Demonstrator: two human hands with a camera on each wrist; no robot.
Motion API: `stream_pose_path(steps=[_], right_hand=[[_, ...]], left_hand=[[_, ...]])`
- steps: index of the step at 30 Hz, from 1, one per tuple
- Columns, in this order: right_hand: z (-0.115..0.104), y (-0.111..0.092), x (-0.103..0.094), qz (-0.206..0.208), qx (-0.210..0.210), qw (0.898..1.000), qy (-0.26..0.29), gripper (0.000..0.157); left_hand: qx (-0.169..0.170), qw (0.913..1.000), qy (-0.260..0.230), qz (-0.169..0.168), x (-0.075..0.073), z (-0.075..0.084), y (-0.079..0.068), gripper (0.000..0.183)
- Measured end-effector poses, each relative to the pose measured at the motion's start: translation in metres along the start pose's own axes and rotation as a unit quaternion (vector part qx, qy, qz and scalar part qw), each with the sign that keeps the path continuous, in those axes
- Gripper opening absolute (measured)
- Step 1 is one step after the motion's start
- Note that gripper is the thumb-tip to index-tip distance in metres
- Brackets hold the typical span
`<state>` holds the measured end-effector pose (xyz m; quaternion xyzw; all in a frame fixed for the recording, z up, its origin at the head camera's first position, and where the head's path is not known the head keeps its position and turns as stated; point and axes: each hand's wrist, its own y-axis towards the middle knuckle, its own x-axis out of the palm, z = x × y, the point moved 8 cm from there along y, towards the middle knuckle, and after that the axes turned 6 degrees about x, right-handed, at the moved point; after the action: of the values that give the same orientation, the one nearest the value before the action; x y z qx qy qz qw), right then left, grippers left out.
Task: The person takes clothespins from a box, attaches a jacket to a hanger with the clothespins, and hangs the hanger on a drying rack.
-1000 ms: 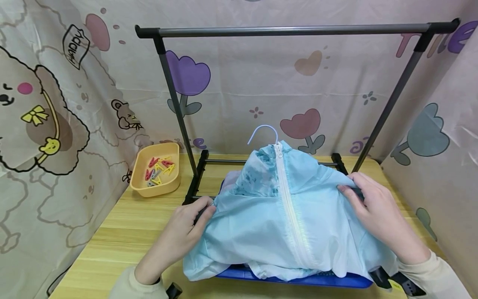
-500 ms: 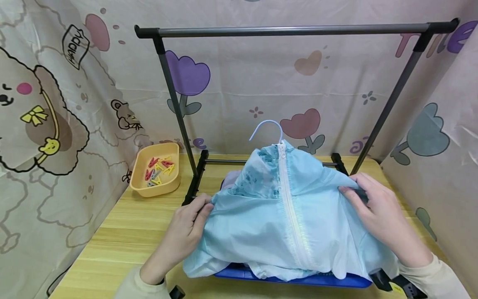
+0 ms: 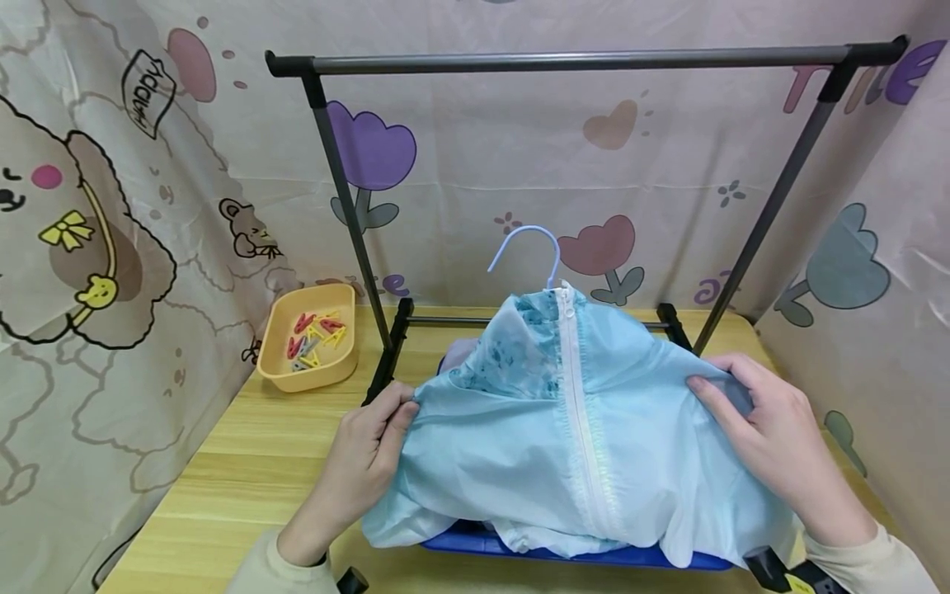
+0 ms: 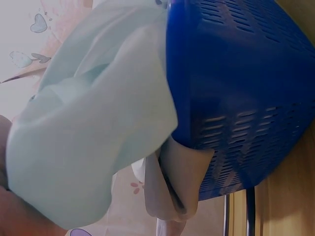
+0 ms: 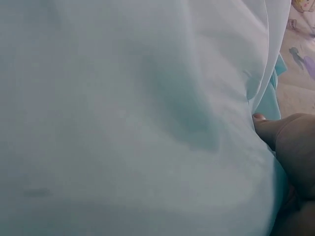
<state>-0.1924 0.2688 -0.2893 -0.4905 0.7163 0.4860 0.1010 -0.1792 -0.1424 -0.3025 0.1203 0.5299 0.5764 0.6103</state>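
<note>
A light blue zip-up jacket (image 3: 505,462) with a white zipper (image 3: 582,421) is spread over a blue basket (image 3: 475,540). Out of its collar rises the pale purple hook of a hanger (image 3: 529,231); the rest of the hanger is hidden inside. My left hand (image 3: 367,450) pinches the jacket's shoulder on the left, thumb and fingers on the cloth. On the other side my right hand (image 3: 779,437) grips the opposite shoulder, thumb in front. In the left wrist view, a sleeve (image 4: 98,132) hangs beside the slotted basket wall (image 4: 226,83). Cloth fills most of the right wrist view, with my thumb (image 5: 266,127) at its edge.
A black rack (image 3: 579,62) stands behind the jacket, its top bar high across the view. A yellow tray (image 3: 275,375) of several small coloured clothespins (image 3: 315,334) sits at the left on the wooden table (image 3: 223,487). Purple cloth (image 3: 456,353) shows behind the jacket.
The hanger hook has risen further out of the collar. My right hand has shifted a little to the right, and my left hand slightly left, spreading the jacket's shoulders wider.
</note>
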Motion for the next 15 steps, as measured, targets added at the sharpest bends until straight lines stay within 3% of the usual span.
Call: stream_pose_path(steps=[7,15], right_hand=[[0.0013,-0.0035,-0.0023,-0.016,-0.003,1.0,-0.004,0.015],[-0.0025,-0.0024,-0.0056,-0.045,-0.017,0.999,-0.025,0.034]], left_hand=[[0.012,0.9999,-0.003,0.003,-0.0007,0.0009,0.0001,0.023],[0.01,0.9999,0.003,-0.004,-0.001,0.0005,0.0001,0.023]])
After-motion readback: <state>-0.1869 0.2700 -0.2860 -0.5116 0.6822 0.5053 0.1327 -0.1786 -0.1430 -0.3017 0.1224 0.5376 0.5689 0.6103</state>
